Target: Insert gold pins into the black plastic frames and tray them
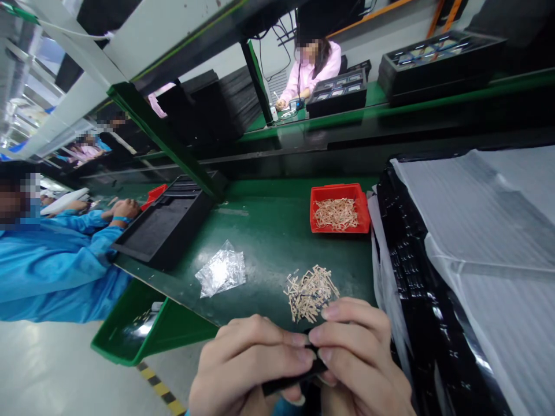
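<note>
Low in the head view, my left hand (251, 364) and my right hand (364, 352) are both closed on one small flat black part (288, 382). Fingertips of both hands meet at its upper end, and much of the part is covered by them, so its exact kind does not show. Just beyond my right fingers lies a loose pile of small tan strips (310, 292) on the green bench (260, 231). Left of the pile is a clear plastic bag (222, 270). A red bin (340, 208) full of similar tan strips stands farther back.
Stacked trays of black parts (416, 277) under white foam sheets (489, 231) border the right side. A black tray (160, 222) stands at left, near a co-worker in a blue sleeve (65, 260). Below the bench edge hangs a green bin (130, 329). A green post (169, 144) rises behind.
</note>
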`<state>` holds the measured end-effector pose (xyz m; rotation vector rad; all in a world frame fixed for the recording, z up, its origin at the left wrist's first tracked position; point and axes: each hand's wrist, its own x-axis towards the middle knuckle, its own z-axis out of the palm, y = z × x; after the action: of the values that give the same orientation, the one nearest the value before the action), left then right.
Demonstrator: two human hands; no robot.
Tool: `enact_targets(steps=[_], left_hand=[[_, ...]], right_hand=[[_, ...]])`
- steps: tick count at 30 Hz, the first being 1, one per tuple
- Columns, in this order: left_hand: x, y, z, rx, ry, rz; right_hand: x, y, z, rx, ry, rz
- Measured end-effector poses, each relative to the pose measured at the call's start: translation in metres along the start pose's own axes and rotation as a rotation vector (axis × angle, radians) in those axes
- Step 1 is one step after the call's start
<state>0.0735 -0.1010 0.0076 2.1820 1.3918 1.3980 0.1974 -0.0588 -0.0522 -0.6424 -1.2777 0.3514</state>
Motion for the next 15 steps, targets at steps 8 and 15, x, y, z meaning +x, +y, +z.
enact_targets(steps=[8,15], left_hand=[[-0.008,-0.001,0.005,-0.072,-0.033,-0.155],[-0.006,-0.003,0.013,-0.063,0.019,-0.065]], right_hand=[[-0.004,-0.006,0.012,0.156,0.140,0.179],[0.001,0.001,0.005,0.124,0.158,0.089]])
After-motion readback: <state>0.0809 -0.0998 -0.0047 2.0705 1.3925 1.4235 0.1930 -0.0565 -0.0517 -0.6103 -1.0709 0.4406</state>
